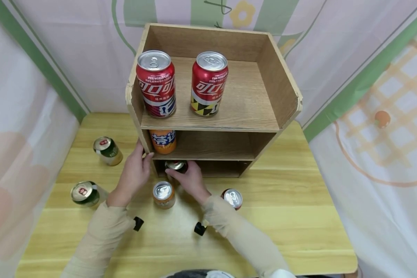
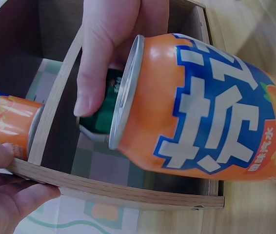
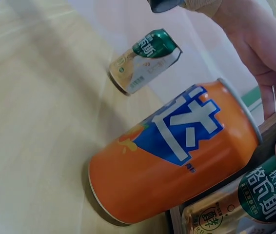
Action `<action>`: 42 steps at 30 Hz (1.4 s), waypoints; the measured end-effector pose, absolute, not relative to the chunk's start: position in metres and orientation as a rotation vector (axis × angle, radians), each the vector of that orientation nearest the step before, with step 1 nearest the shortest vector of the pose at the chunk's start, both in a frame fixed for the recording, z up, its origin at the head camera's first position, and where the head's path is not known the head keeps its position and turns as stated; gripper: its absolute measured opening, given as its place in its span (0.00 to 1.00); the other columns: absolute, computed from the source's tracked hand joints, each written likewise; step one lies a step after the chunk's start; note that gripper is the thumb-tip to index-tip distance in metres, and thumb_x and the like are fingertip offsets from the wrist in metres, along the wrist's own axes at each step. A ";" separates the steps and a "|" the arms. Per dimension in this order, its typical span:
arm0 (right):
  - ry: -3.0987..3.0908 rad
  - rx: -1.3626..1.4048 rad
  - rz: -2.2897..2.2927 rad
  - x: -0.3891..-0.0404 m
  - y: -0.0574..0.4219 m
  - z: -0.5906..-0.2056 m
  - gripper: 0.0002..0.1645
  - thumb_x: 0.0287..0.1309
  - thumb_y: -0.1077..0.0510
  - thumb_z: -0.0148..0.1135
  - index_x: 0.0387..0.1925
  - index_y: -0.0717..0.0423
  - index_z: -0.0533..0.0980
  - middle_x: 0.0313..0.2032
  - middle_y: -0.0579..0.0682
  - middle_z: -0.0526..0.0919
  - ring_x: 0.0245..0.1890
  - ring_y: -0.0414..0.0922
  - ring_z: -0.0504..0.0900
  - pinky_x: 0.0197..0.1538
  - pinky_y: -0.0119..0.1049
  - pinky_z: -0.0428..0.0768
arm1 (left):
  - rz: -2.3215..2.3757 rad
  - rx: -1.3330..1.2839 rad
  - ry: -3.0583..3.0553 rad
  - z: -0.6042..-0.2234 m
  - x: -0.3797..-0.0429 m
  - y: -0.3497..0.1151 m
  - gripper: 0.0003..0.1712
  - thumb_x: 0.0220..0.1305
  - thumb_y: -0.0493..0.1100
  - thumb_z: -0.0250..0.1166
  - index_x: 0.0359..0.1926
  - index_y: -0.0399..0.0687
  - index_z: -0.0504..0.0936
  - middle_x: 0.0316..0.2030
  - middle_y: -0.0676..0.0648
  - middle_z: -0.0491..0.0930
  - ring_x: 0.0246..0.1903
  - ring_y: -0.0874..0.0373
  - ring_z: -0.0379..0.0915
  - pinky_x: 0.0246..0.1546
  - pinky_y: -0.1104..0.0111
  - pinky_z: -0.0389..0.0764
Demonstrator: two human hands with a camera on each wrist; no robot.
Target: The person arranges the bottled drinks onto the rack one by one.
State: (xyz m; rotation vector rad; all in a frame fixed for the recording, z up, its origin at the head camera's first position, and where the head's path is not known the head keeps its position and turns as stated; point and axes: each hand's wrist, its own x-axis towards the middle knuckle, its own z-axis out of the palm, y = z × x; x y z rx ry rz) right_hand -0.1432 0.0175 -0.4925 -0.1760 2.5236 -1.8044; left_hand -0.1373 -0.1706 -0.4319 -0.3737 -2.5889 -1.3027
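Note:
A small wooden shelf (image 1: 243,85) stands on the table. My left hand (image 1: 133,173) grips the front edge of its left side panel, thumb in front and fingers along the outside. In the bottom compartment, at the left, my right hand (image 1: 194,181) holds a green-and-gold drink can (image 3: 240,204) upright between thumb and fingers; its lower part is hidden in the head view. An orange soda can (image 1: 164,197) stands on the table just before that compartment, between my hands. Another orange soda can (image 1: 164,143) stands at the left of the middle compartment.
Two red cola cans (image 1: 156,85) stand on the top tier, left and centre. Two green-and-gold cans (image 1: 107,150) are on the table (image 1: 285,216) left of my left hand. A can with a dark red side (image 1: 232,197) stands beside my right forearm. Printed cloth hangs around the table.

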 end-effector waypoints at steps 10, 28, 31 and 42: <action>2.582 -0.047 -1.837 -0.152 0.006 -0.494 0.41 0.51 0.49 0.81 0.64 0.56 0.74 0.57 0.53 0.83 0.58 0.47 0.80 0.64 0.40 0.78 | -1.295 -0.370 -2.592 -0.432 -0.139 -0.170 0.31 0.77 0.32 0.52 0.76 0.36 0.55 0.63 0.24 0.71 0.58 0.30 0.74 0.53 0.42 0.82; 2.629 -0.232 -1.947 -0.169 -0.005 -0.496 0.49 0.45 0.58 0.84 0.67 0.62 0.69 0.62 0.57 0.79 0.64 0.50 0.76 0.69 0.38 0.73 | -1.283 -0.381 -2.570 -0.433 -0.141 -0.169 0.31 0.77 0.32 0.53 0.75 0.35 0.55 0.63 0.23 0.71 0.58 0.29 0.74 0.54 0.42 0.81; 2.623 -0.274 -1.957 -0.170 -0.006 -0.497 0.48 0.45 0.60 0.84 0.66 0.63 0.69 0.62 0.57 0.79 0.64 0.51 0.76 0.70 0.38 0.72 | -1.295 -0.379 -2.569 -0.434 -0.140 -0.170 0.31 0.76 0.31 0.53 0.75 0.34 0.54 0.63 0.23 0.71 0.57 0.29 0.75 0.52 0.42 0.83; 2.624 -0.322 -1.933 -0.169 -0.009 -0.500 0.49 0.46 0.60 0.83 0.68 0.63 0.67 0.63 0.57 0.77 0.65 0.50 0.75 0.71 0.37 0.70 | -1.320 -0.374 -2.569 -0.434 -0.138 -0.170 0.28 0.76 0.30 0.52 0.73 0.33 0.57 0.62 0.22 0.71 0.60 0.28 0.72 0.54 0.41 0.81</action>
